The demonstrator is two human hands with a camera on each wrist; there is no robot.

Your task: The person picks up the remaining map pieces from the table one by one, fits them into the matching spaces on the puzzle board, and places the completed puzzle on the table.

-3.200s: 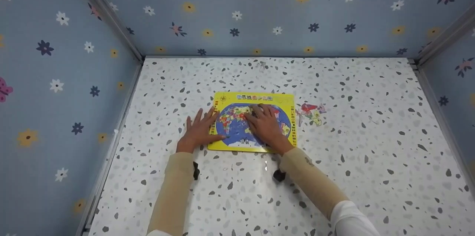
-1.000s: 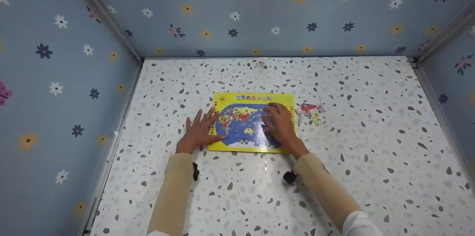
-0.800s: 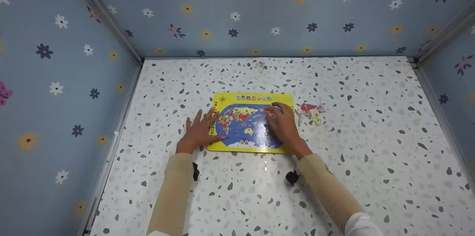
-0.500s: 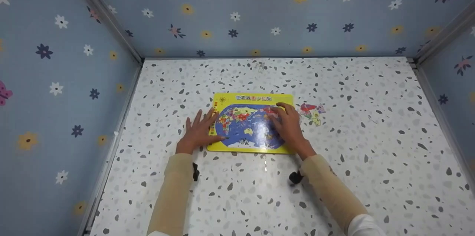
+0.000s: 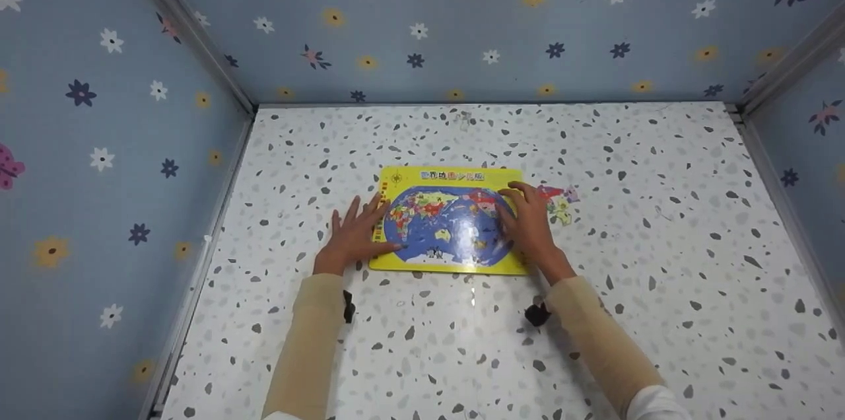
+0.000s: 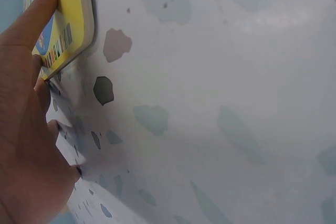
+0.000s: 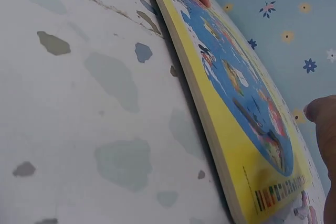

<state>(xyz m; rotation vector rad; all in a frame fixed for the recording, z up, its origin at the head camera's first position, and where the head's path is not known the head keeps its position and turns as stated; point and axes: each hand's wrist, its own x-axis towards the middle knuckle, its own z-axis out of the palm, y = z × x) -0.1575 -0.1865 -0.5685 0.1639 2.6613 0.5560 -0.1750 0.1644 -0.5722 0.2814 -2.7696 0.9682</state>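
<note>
A yellow-bordered world map jigsaw board [image 5: 422, 265] lies flat on the table, its blue oval map filled with coloured land shapes. My left hand [image 5: 353, 235] rests at the board's left edge with fingers spread; in the left wrist view the thumb [image 6: 34, 17] lies on the top face. Over the right border is my right hand [image 5: 531, 228], its fingers loosely bent and nothing showing between them. In the right wrist view one of its digits [image 7: 323, 114] is off the board surface. Loose map puzzle pieces [image 5: 562, 212] lie just right of the board, partly behind the right hand.
The white speckled table [image 5: 660, 288] reaches to blue flower-patterned panels [image 5: 449, 24] at the back and both sides. Metal strips [image 5: 198, 37] run along the panel corners. Black wrist cameras [image 5: 537, 314] sit under both wrists.
My right hand has slid rightward from the middle of the map to the right border, uncovering the map's right part and overlapping the loose pieces. The left hand and board have stayed put.
</note>
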